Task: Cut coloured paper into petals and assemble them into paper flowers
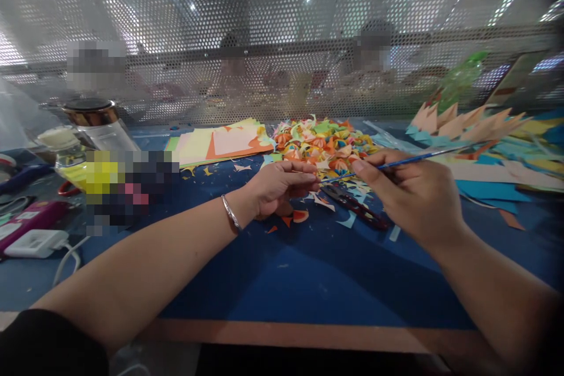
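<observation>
My right hand point(414, 200) pinches a thin blue-handled paintbrush point(412, 159), its thin tip pointing left toward the other hand. My left hand point(282, 185), with a silver bangle on the wrist, is closed with fingertips together; what it holds, if anything, is too small or hidden to name. Just behind the hands lies a heap of small folded paper flowers point(317, 141) in orange, yellow and green. Dark scissors point(359, 208) rest on the blue table between the hands, among paper scraps point(301, 216).
Stacked coloured paper sheets point(238, 142) lie behind my left hand. Pointed peach paper shapes point(453, 120) and blue strips point(489, 191) are at right, near a green bottle point(462, 79). Jars point(99, 123) and a white charger point(37, 242) stand left. A perforated metal screen point(264, 12) closes the back.
</observation>
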Available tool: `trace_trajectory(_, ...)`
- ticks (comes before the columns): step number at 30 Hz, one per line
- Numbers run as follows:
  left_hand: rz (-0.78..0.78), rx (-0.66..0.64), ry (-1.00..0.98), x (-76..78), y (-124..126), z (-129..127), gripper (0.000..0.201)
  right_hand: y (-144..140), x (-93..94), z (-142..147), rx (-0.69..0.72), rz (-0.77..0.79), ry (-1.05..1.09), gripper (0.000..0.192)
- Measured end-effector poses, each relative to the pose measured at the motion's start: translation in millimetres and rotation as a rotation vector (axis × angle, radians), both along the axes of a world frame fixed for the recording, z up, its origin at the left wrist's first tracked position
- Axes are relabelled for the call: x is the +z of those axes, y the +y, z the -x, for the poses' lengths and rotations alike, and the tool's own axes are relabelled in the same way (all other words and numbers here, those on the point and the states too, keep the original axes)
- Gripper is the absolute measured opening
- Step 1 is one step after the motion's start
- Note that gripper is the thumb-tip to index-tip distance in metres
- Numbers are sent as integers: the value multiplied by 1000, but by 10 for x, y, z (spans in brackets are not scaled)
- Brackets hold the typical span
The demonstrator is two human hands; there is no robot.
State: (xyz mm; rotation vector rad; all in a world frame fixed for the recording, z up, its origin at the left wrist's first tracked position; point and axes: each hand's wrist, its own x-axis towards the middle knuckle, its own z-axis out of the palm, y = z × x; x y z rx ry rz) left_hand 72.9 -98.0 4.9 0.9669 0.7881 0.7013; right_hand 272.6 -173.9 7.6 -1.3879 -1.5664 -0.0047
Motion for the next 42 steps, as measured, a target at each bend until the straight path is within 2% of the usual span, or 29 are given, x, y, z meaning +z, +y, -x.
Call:
trace_trajectory(7,10,38,-20,29,-59,-23,15,-19,27,8,10,-38,3,32)
trace_trajectory(13,5,23,-27,23,-77,-46,16,-13,5,-7,6,-70,7,30)
trace_trajectory(21,1,8,-10,-16,-72,-45,15,20,-21,-12,21,-57,2,32)
trace_trajectory(34,-52,34,-7,32,-114,-44,18,18,-15,5,-18,-40,-16,33)
trace_trajectory(42,-71,36,17,1,-99,-47,17,-7,26,33,-10,-54,-8,33)
